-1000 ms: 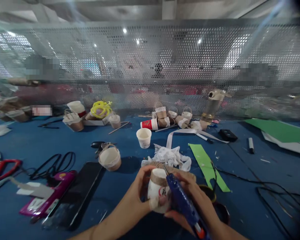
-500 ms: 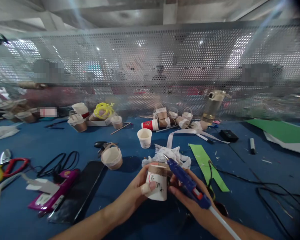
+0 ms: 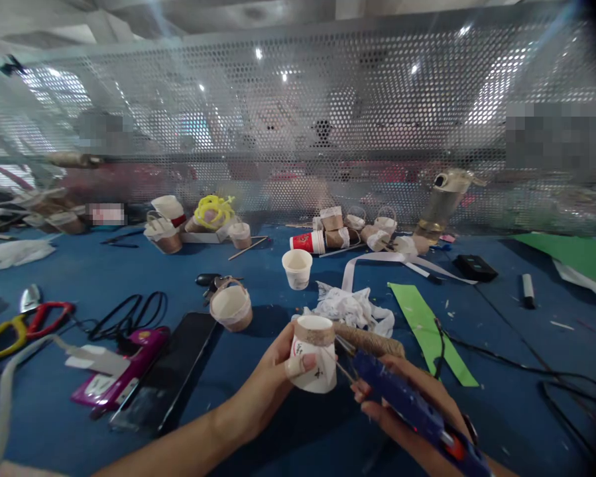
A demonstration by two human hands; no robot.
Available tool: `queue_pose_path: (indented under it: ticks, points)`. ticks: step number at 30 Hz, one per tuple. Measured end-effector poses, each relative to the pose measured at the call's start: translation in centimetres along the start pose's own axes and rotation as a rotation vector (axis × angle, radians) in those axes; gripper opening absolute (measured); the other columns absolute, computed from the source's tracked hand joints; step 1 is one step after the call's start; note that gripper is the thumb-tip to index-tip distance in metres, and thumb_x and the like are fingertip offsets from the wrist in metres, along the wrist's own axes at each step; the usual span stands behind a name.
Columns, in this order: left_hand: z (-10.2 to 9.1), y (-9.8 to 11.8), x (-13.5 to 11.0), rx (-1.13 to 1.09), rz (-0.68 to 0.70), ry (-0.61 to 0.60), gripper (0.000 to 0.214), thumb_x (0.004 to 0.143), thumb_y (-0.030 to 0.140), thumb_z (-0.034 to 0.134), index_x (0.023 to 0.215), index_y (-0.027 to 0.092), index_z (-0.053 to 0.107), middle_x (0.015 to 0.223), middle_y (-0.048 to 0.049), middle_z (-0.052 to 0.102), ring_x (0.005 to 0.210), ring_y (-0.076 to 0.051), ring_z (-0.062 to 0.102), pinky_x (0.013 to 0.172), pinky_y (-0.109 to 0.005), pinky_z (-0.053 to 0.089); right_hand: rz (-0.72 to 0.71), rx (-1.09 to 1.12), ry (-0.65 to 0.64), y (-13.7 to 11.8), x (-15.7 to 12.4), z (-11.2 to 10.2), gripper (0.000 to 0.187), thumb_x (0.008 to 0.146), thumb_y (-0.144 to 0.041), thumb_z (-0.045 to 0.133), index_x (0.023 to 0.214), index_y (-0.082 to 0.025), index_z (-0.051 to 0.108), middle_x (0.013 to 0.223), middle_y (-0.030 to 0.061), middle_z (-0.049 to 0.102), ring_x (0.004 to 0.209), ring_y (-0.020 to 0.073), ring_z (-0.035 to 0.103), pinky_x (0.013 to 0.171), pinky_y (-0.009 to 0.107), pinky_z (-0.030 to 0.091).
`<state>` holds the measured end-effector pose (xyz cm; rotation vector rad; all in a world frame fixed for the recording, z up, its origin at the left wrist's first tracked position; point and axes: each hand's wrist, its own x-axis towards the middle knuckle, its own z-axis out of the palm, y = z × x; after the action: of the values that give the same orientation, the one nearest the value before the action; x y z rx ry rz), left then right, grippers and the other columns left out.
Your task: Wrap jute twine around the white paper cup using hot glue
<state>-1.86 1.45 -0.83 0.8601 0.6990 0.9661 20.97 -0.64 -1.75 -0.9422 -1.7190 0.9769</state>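
Observation:
My left hand (image 3: 274,379) is closed round a small white paper cup (image 3: 314,358) with a brown band at its rim, held just above the blue table (image 3: 288,430). My right hand (image 3: 407,404) grips a blue glue gun (image 3: 417,414) whose metal tip points left at the cup's side, close to the brown band. A strip of brown burlap ribbon (image 3: 372,340) lies just behind the cup. Crumpled white paper (image 3: 352,307) sits beyond it.
A banded cup with a handle (image 3: 231,307), a plain paper cup (image 3: 297,268), a red cup on its side (image 3: 307,242) and several decorated cups stand farther back. A dark phone (image 3: 171,371), pink case (image 3: 121,371), scissors (image 3: 26,321), green paper strip (image 3: 429,331) and black cables (image 3: 526,364) lie around. A perforated metal screen (image 3: 298,132) closes the far edge.
The cup has turned more upright in my left hand. The glue gun has dropped lower and swung to the right, its tip now beside the cup rather than over its rim.

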Motion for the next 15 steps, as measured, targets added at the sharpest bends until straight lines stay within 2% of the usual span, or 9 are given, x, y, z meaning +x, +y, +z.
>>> queue_pose_path:
  ticks: [3,6,11,15]
  points:
    - [-0.1,0.2,-0.1,0.011,0.020,0.028,0.047,0.082,0.031,0.069,0.127,0.021,0.059,0.119,-0.0103,0.067,0.097,-0.022,0.062,0.085,-0.032,0.046,0.078,-0.010,0.049,0.2,0.2,-0.3,0.008,0.076,-0.026,0.074,0.082,-0.026,0.069,0.078,0.0024,0.074,0.067,0.0235,0.072,0.064,0.031,0.060]
    - [-0.3,0.4,-0.2,-0.029,0.061,0.022,0.043,0.083,0.031,0.067,0.124,0.020,0.061,0.114,-0.0103,0.069,0.099,-0.024,0.063,0.081,-0.030,0.047,0.152,-0.021,0.057,0.4,0.7,-0.4,0.009,0.079,-0.029,0.071,0.087,-0.025,0.070,0.083,0.0038,0.074,0.076,0.0239,0.072,0.069,0.032,0.060]
    - [-0.4,0.6,-0.7,-0.099,0.072,-0.078,0.047,0.075,0.034,0.074,0.120,0.020,0.064,0.115,-0.0105,0.069,0.100,-0.027,0.065,0.082,-0.033,0.048,0.310,-0.043,0.056,0.2,2.1,-0.8,0.013,0.078,-0.031,0.070,0.086,-0.021,0.069,0.085,0.0042,0.072,0.082,0.0237,0.070,0.074,0.034,0.058]
    - [-0.1,0.9,-1.0,-0.095,0.043,-0.172,0.052,0.072,0.038,0.076,0.117,0.016,0.064,0.104,-0.0124,0.071,0.089,-0.025,0.066,0.074,-0.031,0.049,0.401,0.046,0.044,-0.6,3.2,-1.5,0.022,0.076,-0.041,0.073,0.080,-0.020,0.068,0.086,0.0054,0.073,0.081,0.0239,0.071,0.076,0.036,0.060]
